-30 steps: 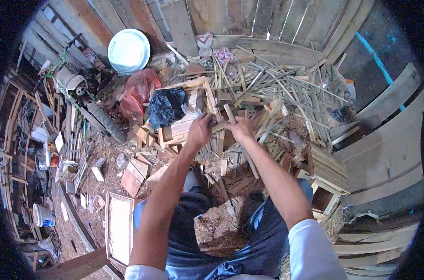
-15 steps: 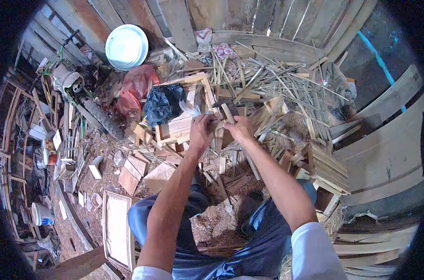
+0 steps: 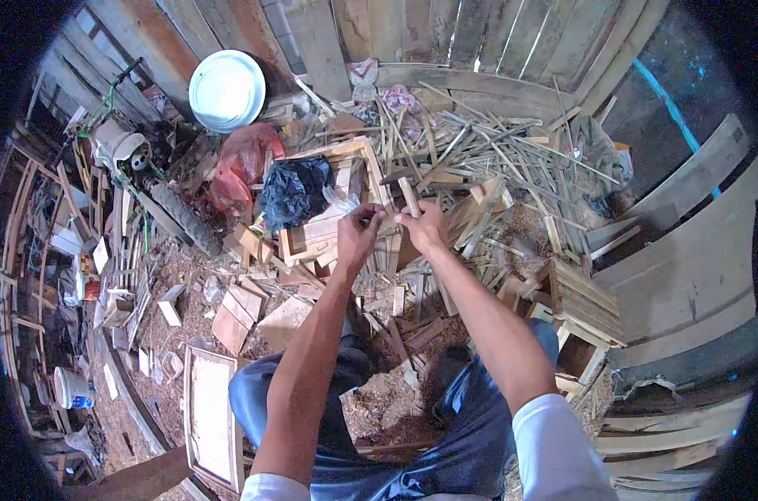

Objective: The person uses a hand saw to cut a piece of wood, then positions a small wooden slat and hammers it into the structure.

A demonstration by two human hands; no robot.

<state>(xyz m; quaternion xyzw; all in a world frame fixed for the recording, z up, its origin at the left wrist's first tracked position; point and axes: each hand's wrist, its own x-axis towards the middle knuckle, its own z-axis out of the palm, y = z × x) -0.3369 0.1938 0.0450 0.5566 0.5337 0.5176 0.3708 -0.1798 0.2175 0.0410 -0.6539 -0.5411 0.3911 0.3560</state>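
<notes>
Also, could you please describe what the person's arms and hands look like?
Both arms are bare from the short white sleeves down. The left hand and the right hand wear no gloves, and no watch or band shows at either wrist.

No legible txt, labels or nos. anywhere; all too small.

The hammer point(image 3: 406, 194) projects just behind the fingers point(image 3: 414, 219) of the right hand point(image 3: 427, 230). The wooden box point(image 3: 316, 234) lies just left of the fingers point(image 3: 367, 217) of the left hand point(image 3: 356, 238), the bag point(image 3: 294, 190) behind it. Strips point(image 3: 496, 150) lie behind and right; stacked slats point(image 3: 583, 292) well right.
</notes>
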